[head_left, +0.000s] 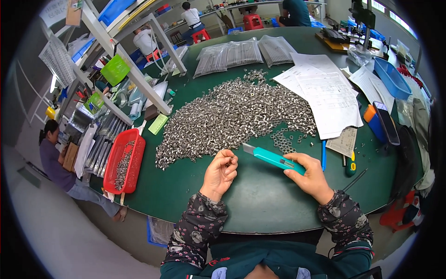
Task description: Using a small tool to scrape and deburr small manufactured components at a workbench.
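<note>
The cutter (272,157) lies to the right of the left fingers, its long axis slanting up and leftward from the right palm, so the blade (249,148) points toward the left fingertips, just above and right of them, with a gap between. The right hand (313,179) is the nearer of the 2 to the cutter: its thumb and fingers are clamped on the handle's rear. The left hand (217,174) has thumb and fingertips pinched together, apparently on 1 small metal part (230,161).

Beyond both hands' fingers spreads the pile (232,114); loose rings (282,139) lie beyond the cutter, and the red basket (108,172) well left.

The pinched part is mostly covered by the fingers, its shape hard to make out; the right grip hides the handle's end.
</note>
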